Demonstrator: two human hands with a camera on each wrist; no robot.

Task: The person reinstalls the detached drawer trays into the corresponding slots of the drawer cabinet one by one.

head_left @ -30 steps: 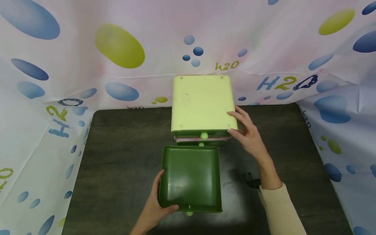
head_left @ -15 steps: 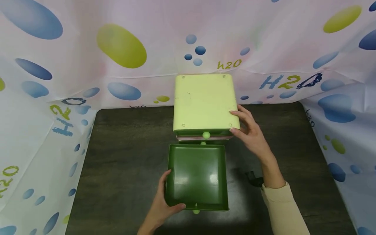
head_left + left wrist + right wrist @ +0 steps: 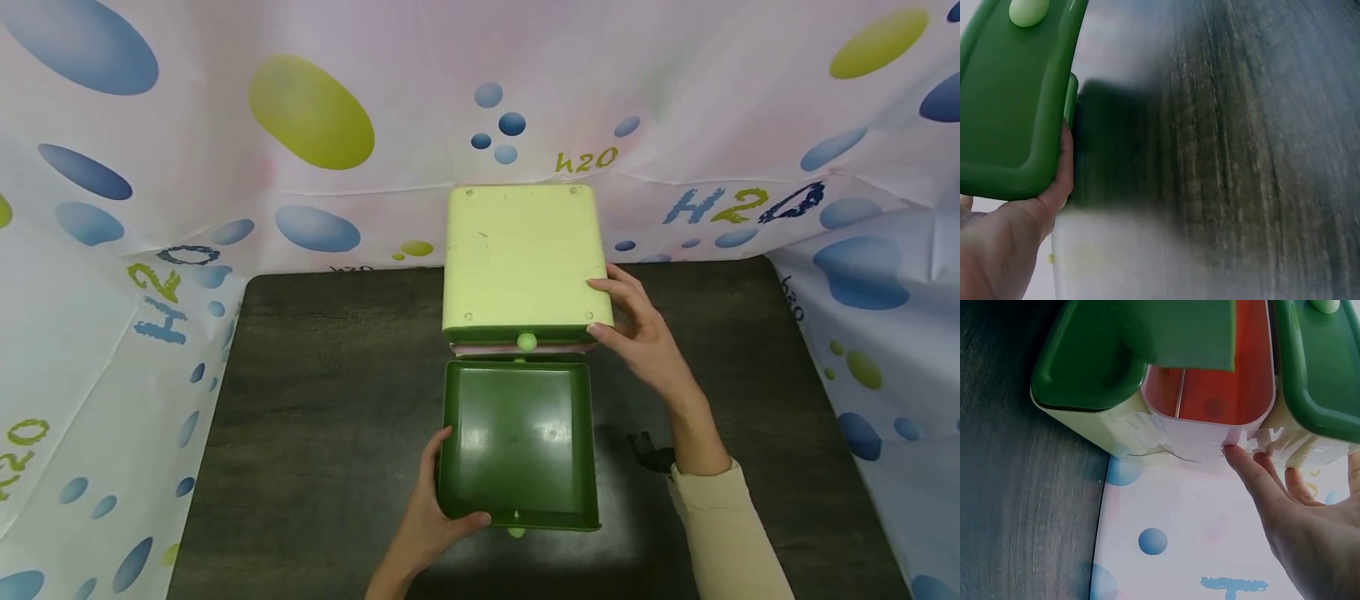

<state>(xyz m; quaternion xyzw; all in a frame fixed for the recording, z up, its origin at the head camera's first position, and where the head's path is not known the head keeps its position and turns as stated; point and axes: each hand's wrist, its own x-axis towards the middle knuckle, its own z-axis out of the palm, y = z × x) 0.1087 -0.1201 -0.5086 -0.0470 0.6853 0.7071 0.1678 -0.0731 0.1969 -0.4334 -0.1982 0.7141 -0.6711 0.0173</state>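
Observation:
A small drawer cabinet (image 3: pixel 525 258) stands at the back of the table, with a pale yellow top and a light green knob at its front. My right hand (image 3: pixel 645 337) rests on its right side, thumb at the front corner and fingers along the side wall. The right wrist view shows an open pink compartment (image 3: pixel 1210 400) between two shut green drawer fronts. In front of the cabinet, my left hand (image 3: pixel 431 517) grips a green drawer (image 3: pixel 517 442) by its near left corner, thumb over the front rim. Nothing lies in this drawer. Its far edge is close to the cabinet front.
The dark wooden table (image 3: pixel 322 417) extends around the cabinet. Behind and at both sides hangs a white sheet (image 3: pixel 420 100) with blue and green spots. A black object (image 3: pixel 648 452), its kind unclear, is beside my right forearm.
My left hand has moved the drawer to the right and slightly closer to the cabinet, now more in line with it. The right hand stays in place on the cabinet's side.

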